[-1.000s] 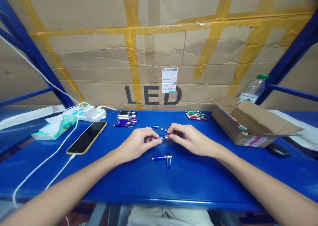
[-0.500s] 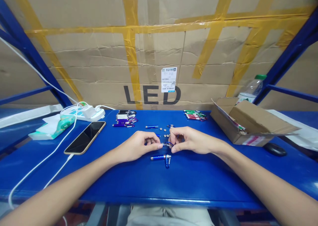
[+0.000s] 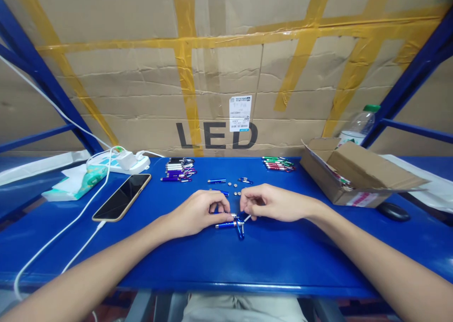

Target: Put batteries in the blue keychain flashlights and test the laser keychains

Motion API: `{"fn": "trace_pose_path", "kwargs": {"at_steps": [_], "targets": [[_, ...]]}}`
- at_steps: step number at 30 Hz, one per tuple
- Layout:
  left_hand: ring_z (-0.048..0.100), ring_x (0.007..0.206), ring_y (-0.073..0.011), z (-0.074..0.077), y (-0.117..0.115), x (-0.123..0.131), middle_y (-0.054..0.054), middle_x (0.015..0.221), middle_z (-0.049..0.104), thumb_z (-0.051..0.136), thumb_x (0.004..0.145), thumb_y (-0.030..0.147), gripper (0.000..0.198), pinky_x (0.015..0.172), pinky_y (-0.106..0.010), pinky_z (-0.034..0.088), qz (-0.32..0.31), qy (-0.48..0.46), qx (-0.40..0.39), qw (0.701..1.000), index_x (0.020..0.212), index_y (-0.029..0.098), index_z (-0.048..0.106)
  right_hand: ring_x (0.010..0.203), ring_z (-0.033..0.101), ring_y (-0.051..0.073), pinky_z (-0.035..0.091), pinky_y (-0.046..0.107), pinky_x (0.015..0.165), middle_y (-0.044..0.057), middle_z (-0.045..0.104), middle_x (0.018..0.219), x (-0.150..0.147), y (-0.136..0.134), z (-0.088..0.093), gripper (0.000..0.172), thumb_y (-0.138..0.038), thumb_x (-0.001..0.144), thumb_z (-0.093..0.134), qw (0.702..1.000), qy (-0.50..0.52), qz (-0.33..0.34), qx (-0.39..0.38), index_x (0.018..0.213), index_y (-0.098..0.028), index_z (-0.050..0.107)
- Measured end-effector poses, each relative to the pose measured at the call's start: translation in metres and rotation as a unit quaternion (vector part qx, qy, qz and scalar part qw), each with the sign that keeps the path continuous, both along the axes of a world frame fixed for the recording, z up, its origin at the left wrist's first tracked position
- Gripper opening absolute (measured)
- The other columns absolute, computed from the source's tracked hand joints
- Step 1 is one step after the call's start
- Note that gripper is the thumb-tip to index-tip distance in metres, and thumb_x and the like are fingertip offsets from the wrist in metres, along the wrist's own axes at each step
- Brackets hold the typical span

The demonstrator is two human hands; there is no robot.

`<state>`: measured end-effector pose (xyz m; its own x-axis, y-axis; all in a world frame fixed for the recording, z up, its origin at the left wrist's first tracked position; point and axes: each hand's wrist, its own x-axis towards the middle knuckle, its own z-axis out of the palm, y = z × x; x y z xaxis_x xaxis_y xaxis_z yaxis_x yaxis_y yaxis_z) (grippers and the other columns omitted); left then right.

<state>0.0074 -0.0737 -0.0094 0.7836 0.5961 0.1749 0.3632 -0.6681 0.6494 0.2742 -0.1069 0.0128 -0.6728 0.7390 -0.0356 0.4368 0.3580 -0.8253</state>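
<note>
My left hand (image 3: 198, 212) is closed, thumb and fingers pinching a small silvery part at the rear end of a blue keychain flashlight (image 3: 230, 225) that lies on the blue table (image 3: 269, 251). My right hand (image 3: 272, 202) is closed too, pinching a thin light-coloured piece just right of the flashlight's carabiner clip. Behind my hands lie small round button cells (image 3: 234, 186) and loose blue flashlight parts (image 3: 216, 181).
Several finished flashlights (image 3: 179, 168) lie at the back left, green and red ones (image 3: 278, 164) at the back right. An open cardboard box (image 3: 354, 173), a bottle (image 3: 357, 124), a black mouse (image 3: 392, 212), a phone (image 3: 122, 196) on its cable, a power strip (image 3: 120, 161) and tissues (image 3: 76, 181) surround them.
Both hands have moved toward me and down, from holding a small piece between them above the table to the blue flashlight lying in front.
</note>
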Motion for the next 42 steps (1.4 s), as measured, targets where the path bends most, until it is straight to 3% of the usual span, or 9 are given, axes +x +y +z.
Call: {"fn": "trace_pose_path", "kwargs": {"at_steps": [9,12,15,19,21,24,28,34,42], "targets": [[0.06,0.074,-0.014,0.0,-0.004,0.001,0.001,0.083,0.07,0.073,0.1,0.041,0.021,0.072,-0.025,0.044,-0.006,0.009,0.018,1.0,0.096,0.02,0.075,0.063,0.051,0.012,0.037,0.023,0.059,-0.005,0.061,0.072,-0.001,-0.004,0.005,0.014,-0.01,0.087,0.056,0.991,-0.098,-0.001,0.087,0.079,-0.021,0.058],[0.06,0.073,-0.0144,0.002,-0.004,0.0,0.001,0.082,0.069,0.07,0.103,0.041,0.023,0.071,-0.026,0.044,-0.007,0.014,0.03,0.999,0.095,0.02,0.075,0.059,0.043,0.011,0.032,0.025,0.058,-0.006,0.051,0.064,-0.002,-0.004,0.004,0.025,-0.018,0.093,0.059,0.986,-0.111,0.006,0.123,0.07,-0.021,0.052],[0.062,0.079,-0.0167,0.001,0.001,-0.002,-0.002,0.089,0.07,0.061,0.108,0.042,0.027,0.076,-0.029,0.047,0.02,0.001,0.059,0.998,0.103,0.02,0.076,0.056,0.039,0.012,0.03,0.027,0.058,-0.006,0.047,0.059,-0.002,-0.001,0.0,0.038,-0.031,0.103,0.057,0.976,-0.128,-0.038,0.175,0.066,-0.022,0.05],[0.062,0.113,-0.0248,-0.003,0.014,-0.009,-0.009,0.123,0.07,0.049,0.113,0.036,0.031,0.103,-0.039,0.047,0.067,-0.002,0.151,0.986,0.125,0.023,0.075,0.084,0.063,0.021,0.046,0.033,0.078,0.004,0.072,0.092,0.003,0.008,-0.012,0.015,-0.024,0.106,0.056,0.943,-0.119,-0.117,0.288,0.099,-0.021,0.068],[0.059,0.117,-0.027,-0.007,0.02,-0.012,-0.01,0.134,0.068,0.048,0.113,0.035,0.034,0.107,-0.043,0.047,0.079,0.021,0.183,0.98,0.134,0.025,0.073,0.104,0.064,0.027,0.049,0.039,0.092,0.01,0.072,0.109,0.006,0.011,-0.018,0.018,-0.024,0.107,0.056,0.926,-0.128,-0.117,0.336,0.117,-0.021,0.07],[0.058,0.114,-0.028,-0.012,0.025,-0.014,-0.011,0.133,0.069,0.05,0.112,0.036,0.036,0.106,-0.046,0.048,0.065,0.053,0.206,0.975,0.138,0.025,0.072,0.106,0.061,0.029,0.05,0.044,0.094,0.012,0.068,0.111,0.004,0.013,-0.026,0.031,-0.025,0.109,0.052,0.911,-0.168,-0.09,0.365,0.135,-0.022,0.069],[0.058,0.108,-0.0283,-0.013,0.025,-0.014,-0.011,0.121,0.071,0.052,0.111,0.036,0.034,0.101,-0.045,0.049,0.059,0.081,0.216,0.971,0.134,0.024,0.074,0.102,0.06,0.029,0.048,0.046,0.094,0.013,0.068,0.112,-0.004,0.011,-0.031,0.032,-0.023,0.111,0.048,0.901,-0.202,-0.066,0.377,0.134,-0.022,0.072],[0.06,0.105,-0.0262,-0.011,0.023,-0.012,-0.009,0.116,0.073,0.056,0.11,0.038,0.027,0.098,-0.042,0.049,0.073,0.027,0.165,0.983,0.123,0.022,0.074,0.097,0.057,0.027,0.045,0.041,0.088,0.011,0.067,0.107,-0.006,0.009,-0.029,0.024,-0.022,0.111,0.049,0.907,-0.198,-0.065,0.365,0.113,-0.021,0.073],[0.063,0.08,-0.0167,-0.007,0.015,-0.004,-0.002,0.099,0.072,0.064,0.103,0.039,0.022,0.076,-0.03,0.05,0.11,-0.053,0.023,0.992,0.115,0.021,0.065,0.095,0.056,0.025,0.045,0.038,0.085,0.008,0.065,0.105,-0.006,0.006,-0.025,0.014,-0.025,0.11,0.053,0.918,-0.154,-0.072,0.36,0.1,-0.022,0.063]]}}
